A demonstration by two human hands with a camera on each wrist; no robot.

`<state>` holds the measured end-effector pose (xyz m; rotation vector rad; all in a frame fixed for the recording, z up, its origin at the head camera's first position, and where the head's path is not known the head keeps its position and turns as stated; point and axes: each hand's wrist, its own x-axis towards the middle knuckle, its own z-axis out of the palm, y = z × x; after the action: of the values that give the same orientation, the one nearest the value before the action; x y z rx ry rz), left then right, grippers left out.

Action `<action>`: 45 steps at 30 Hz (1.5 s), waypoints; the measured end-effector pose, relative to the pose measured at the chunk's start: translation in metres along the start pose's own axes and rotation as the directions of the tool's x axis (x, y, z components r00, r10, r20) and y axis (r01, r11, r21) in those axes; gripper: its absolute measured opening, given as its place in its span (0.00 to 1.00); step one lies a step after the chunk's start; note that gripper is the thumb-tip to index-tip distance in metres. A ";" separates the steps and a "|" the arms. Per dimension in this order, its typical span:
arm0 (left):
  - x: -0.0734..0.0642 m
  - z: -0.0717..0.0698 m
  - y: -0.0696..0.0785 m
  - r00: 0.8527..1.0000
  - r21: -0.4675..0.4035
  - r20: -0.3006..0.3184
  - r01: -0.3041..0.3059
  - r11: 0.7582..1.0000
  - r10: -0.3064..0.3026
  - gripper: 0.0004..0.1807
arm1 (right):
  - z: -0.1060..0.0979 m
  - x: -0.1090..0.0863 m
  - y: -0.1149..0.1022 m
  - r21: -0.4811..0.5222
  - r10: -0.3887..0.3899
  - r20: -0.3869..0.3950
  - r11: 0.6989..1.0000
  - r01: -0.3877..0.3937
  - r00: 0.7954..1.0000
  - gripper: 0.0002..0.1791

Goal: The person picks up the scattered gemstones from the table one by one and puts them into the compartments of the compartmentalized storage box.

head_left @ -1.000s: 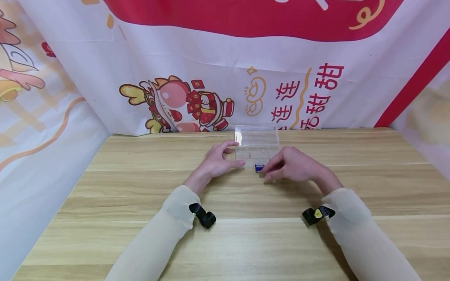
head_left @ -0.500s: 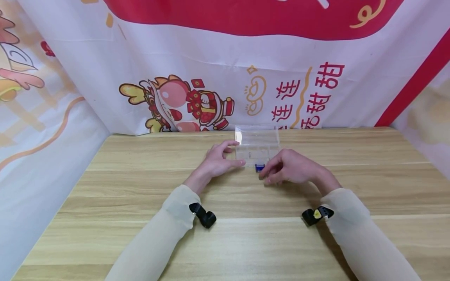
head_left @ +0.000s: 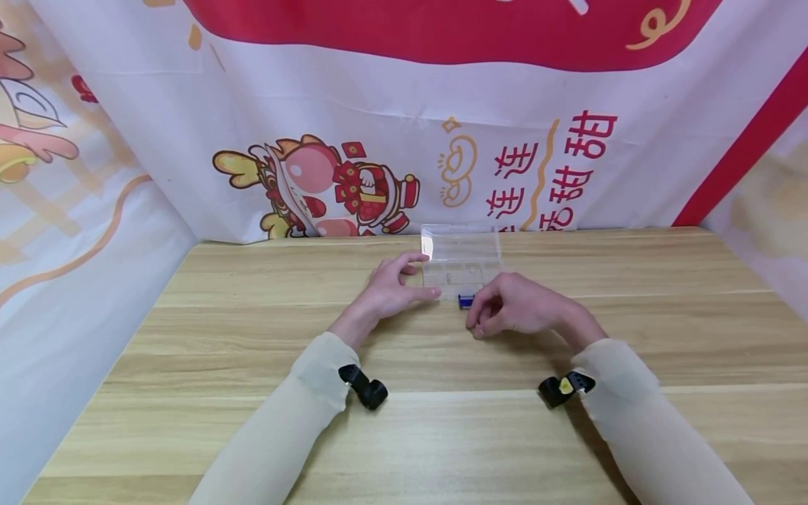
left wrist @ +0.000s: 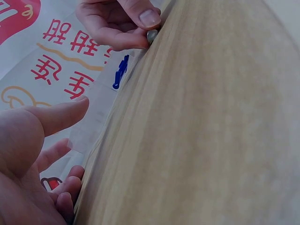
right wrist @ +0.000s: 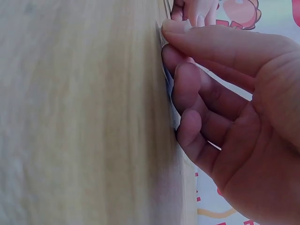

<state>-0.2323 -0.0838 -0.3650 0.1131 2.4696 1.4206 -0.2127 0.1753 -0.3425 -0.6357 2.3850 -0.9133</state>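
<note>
A clear plastic compartment box stands at the back of the table with its transparent lid raised. My left hand is at its left side, thumb straight by the front corner and forefinger by the hinge edge. A blue latch-like piece shows at the box's front; in the left wrist view the blue piece is upright. My right hand, just right of it, pinches a small grey rounded piece low over the table. The piece's exact kind is unclear.
The wood-grain table reaches back to a printed cloth hanging right behind the box. Another cloth hangs along the left side. Both sleeves carry a black wrist camera.
My right hand has moved slightly towards me and its fingers have drawn closer together near the tabletop. The left hand, the box and the blue piece stay put.
</note>
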 end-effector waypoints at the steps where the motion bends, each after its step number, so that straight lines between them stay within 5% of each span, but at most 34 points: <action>1: 0.000 0.000 0.000 1.000 -0.002 0.000 0.000 1.000 0.000 0.37 | 0.000 0.000 0.000 -0.001 -0.001 0.004 1.000 0.001 1.000 0.06; 9: -0.001 0.000 0.000 1.000 -0.011 -0.001 0.001 1.000 -0.001 0.36 | 0.001 0.000 -0.001 -0.009 -0.037 0.020 0.999 0.037 0.999 0.06; 25: -0.001 0.000 0.001 1.000 0.003 -0.004 -0.005 1.000 0.005 0.37 | -0.001 0.000 -0.003 0.044 -0.069 -0.098 0.996 0.074 0.993 0.05; 45: -0.001 -0.001 0.001 1.000 0.010 0.000 0.009 1.000 -0.009 0.36 | 0.011 0.005 -0.018 -0.023 -0.045 -0.067 0.999 0.044 0.997 0.10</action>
<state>-0.2319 -0.0842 -0.3641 0.1043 2.4744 1.4043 -0.2059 0.1553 -0.3381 -0.6791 2.4522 -0.9432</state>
